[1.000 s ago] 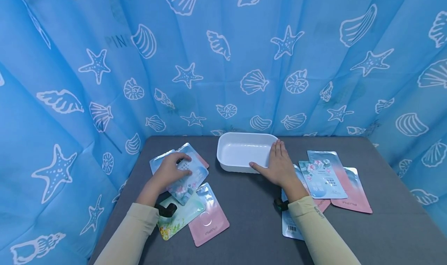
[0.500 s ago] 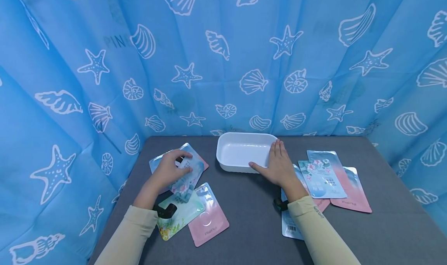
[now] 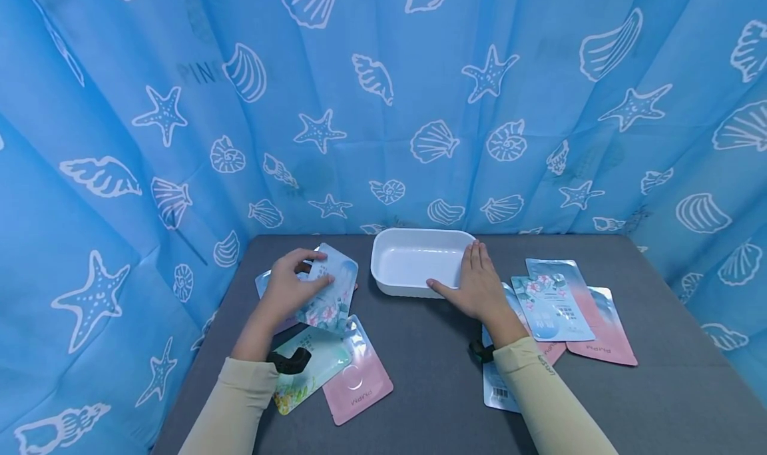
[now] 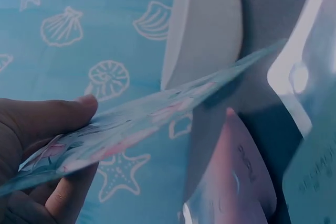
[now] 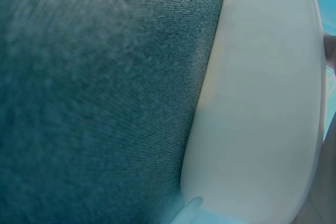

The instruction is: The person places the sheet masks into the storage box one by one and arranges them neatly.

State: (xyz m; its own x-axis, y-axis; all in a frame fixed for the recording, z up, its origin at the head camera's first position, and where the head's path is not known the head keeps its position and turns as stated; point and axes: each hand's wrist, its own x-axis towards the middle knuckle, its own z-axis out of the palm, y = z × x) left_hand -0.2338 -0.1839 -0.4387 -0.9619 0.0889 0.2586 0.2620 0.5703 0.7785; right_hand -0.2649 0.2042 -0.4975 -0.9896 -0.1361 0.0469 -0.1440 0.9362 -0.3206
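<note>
My left hand [image 3: 286,290] pinches a pale blue face mask packet [image 3: 337,287] with pink flowers between thumb and fingers. It is tilted up above other packets; in the left wrist view that packet [image 4: 152,114] shows almost edge-on. Beneath it lie a green packet [image 3: 314,368] with yellow flowers and a pink-and-silver packet [image 3: 361,382]. My right hand [image 3: 482,290] rests with straight fingers along the right end of a white rectangular tray [image 3: 392,288], thumb at its front rim. The right wrist view shows mostly the tray's outer wall [image 5: 257,103].
On the right lies another group: a blue floral packet [image 3: 554,308] over pink-and-blue ones, with a pink packet [image 3: 611,338] at its edge. My right forearm partly covers a blue packet [image 3: 500,388]. A blue shell-print curtain [image 3: 383,108] hangs behind the grey table [image 3: 437,388].
The left hand has lifted the blue floral packet off the pile and tilted it up, slightly to the right. The right hand stays at the tray.
</note>
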